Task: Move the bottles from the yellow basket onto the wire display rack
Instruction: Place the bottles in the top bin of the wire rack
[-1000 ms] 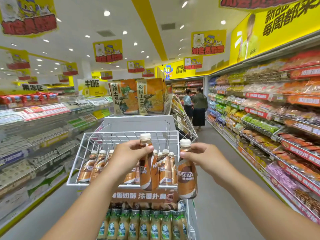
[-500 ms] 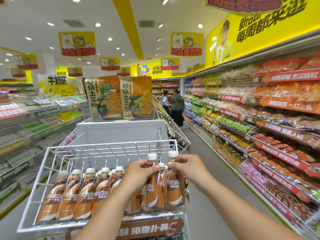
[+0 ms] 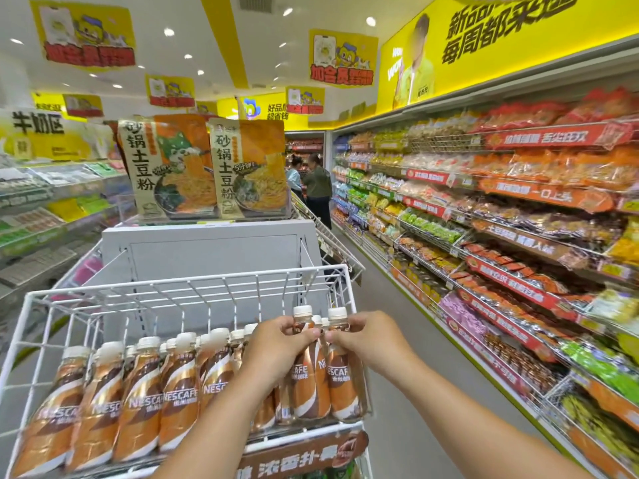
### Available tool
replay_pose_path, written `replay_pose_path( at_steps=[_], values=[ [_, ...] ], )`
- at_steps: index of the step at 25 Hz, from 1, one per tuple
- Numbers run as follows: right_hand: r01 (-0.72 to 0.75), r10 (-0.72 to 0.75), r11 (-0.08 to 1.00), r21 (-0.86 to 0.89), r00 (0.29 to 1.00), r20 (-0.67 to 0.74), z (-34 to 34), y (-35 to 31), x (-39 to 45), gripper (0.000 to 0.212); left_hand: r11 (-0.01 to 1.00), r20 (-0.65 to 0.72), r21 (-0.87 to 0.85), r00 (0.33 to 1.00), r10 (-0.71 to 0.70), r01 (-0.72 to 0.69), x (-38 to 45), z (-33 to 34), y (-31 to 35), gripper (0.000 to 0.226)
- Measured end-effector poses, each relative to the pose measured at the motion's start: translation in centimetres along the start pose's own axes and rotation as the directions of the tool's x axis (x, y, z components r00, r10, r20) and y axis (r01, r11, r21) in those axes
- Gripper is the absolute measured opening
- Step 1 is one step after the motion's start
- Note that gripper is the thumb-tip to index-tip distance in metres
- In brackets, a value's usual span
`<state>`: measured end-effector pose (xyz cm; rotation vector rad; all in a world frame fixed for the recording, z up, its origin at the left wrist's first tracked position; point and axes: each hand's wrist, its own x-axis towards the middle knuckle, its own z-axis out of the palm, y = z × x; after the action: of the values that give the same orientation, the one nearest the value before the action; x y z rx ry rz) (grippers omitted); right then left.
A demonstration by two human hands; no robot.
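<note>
A white wire display rack (image 3: 193,283) stands in front of me, its top tier lined with several brown Nescafe coffee bottles (image 3: 178,392). My left hand (image 3: 276,350) grips one bottle (image 3: 306,371) by the neck at the rack's right end. My right hand (image 3: 370,344) holds a second bottle (image 3: 342,375) by the neck right beside it. Both bottles stand upright inside the rack against its right side. The yellow basket is out of view.
A lower tier with an orange sign (image 3: 304,454) sits under the rack. Behind it stands a grey display stand (image 3: 207,250) topped with noodle packs (image 3: 204,167). Snack shelves (image 3: 518,236) line the aisle on the right, where two people (image 3: 313,184) stand far back.
Both hands lowered their bottles from above the rack down into its right end. The view dropped closer to the rack's top tier.
</note>
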<state>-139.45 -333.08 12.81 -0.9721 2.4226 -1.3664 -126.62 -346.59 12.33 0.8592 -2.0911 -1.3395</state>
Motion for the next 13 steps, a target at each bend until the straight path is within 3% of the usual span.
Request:
replay_pose_path(
  at_steps=[4, 8, 13],
  values=[
    [0.043, -0.071, 0.97, -0.239, 0.992, -0.108, 0.6, 0.6, -0.5, 0.035, 1.0, 0.05, -0.016, 0.999, -0.02, 0.021, 0.4, 0.3, -0.9, 0.077],
    [0.106, -0.212, 0.875, -0.472, 0.961, -0.177, 1.6, 1.7, -1.2, 0.064, 0.999, 0.022, -0.001, 0.999, 0.039, -0.039, 0.6, 0.7, -1.5, 0.082],
    [0.186, -0.306, 0.861, -0.473, 0.933, -0.191, 2.0, 2.0, -2.1, 0.063, 0.99, -0.016, 0.011, 0.99, 0.139, -0.139, 0.0, 0.5, -1.9, 0.081]
  ],
)
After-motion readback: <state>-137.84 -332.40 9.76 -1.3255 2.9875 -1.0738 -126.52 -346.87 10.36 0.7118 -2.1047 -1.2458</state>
